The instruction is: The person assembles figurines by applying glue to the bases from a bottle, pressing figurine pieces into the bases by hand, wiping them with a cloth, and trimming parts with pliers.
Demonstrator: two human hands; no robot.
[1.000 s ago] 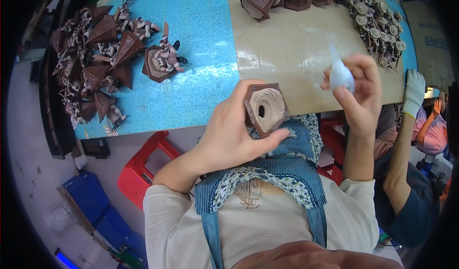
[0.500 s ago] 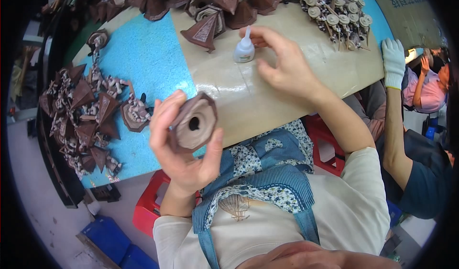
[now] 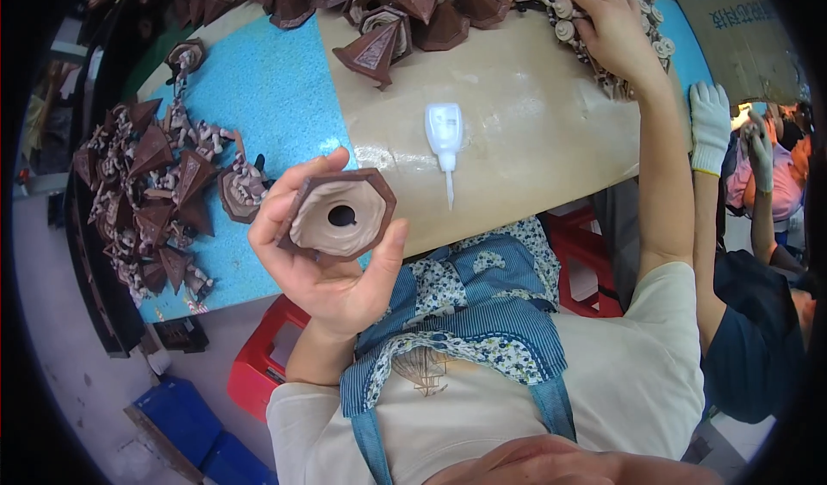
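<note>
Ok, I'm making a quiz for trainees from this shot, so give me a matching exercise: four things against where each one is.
1. glue bottle
2. hexagonal piece
3. right hand
4. gloved hand

a. held up in the left hand
b. lying on the beige mat
c. past the table's right edge
d. on the small round parts

Pairs: 1-b, 2-a, 3-d, 4-c
</note>
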